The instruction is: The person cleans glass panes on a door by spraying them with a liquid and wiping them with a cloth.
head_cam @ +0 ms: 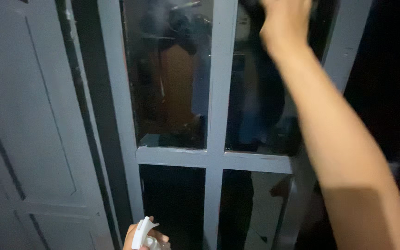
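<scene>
Right hand [285, 23] clenched on a dark cloth [255, 7], soft and limp, against the far upper window pane [255, 92]. Left hand [140, 238], near bottom, grips a light white spray bottle [143, 234] by its neck.

Right hand [285, 21] on upper right pane [260, 102], spray bottle [143, 234] below left.

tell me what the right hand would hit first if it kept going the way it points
The right hand already seems pressed to the upper right glass pane, so the glass comes first; contact is blurred.
</scene>
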